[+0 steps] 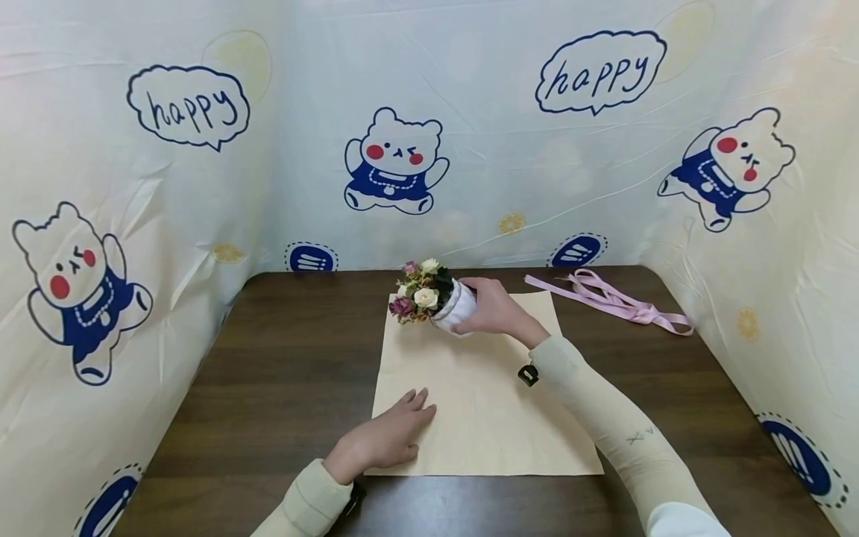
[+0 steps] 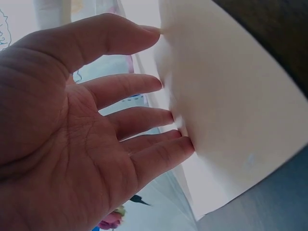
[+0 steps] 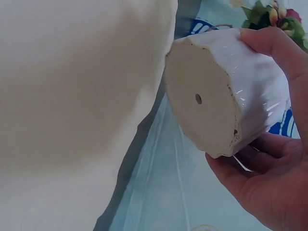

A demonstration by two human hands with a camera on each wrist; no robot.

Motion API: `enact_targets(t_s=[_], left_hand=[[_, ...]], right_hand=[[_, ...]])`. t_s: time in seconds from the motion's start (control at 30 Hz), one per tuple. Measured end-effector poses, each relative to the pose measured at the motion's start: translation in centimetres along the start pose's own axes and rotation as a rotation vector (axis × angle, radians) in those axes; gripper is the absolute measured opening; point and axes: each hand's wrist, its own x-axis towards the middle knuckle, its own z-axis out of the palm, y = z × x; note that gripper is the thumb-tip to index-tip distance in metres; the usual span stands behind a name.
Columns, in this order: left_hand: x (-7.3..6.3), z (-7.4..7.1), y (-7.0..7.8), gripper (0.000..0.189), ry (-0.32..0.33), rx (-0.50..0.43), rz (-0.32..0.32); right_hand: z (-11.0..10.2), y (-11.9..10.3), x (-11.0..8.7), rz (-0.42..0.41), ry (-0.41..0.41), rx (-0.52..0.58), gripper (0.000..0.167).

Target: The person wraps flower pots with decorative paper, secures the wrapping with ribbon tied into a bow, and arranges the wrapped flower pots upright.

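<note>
My right hand (image 1: 493, 306) grips a small white flower pot (image 1: 459, 307) around its side, above the far part of a cream sheet of paper (image 1: 483, 403). The pot is tilted, its artificial flowers (image 1: 423, 292) pointing left; they are cream and purple. In the right wrist view the pot (image 3: 260, 86) shows an unglazed base with a small hole, thumb on one side and fingers on the other. My left hand (image 1: 389, 436) rests its fingertips on the paper's near left part. The left wrist view shows that hand (image 2: 91, 130) with fingers spread, holding nothing.
A pink ribbon (image 1: 614, 302) lies loosely looped at the back right of the dark wooden table (image 1: 288, 388). Printed cloth (image 1: 496, 149) with bears and lettering hangs behind the table and along both sides.
</note>
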Motion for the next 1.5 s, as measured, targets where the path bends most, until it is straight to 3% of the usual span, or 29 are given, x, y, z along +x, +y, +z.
enact_targets(t_s=[0.2,0.57,1.5], left_hand=[[-0.1,0.1,-0.1,0.064,0.013,0.011,0.012],[-0.3,0.1,0.0,0.064,0.033,0.013,0.028],[-0.2,0.1,-0.1,0.065,0.031,-0.008,0.005]], right_hand=[[0.3,-1.0,-0.6,-0.066,-0.048,-0.042,0.070],[1.2,-3.1,-1.5,-0.114,-0.115,-0.135,0.049],[2.0,-5.3,-1.6,-0.111,-0.265,-0.241,0.049]])
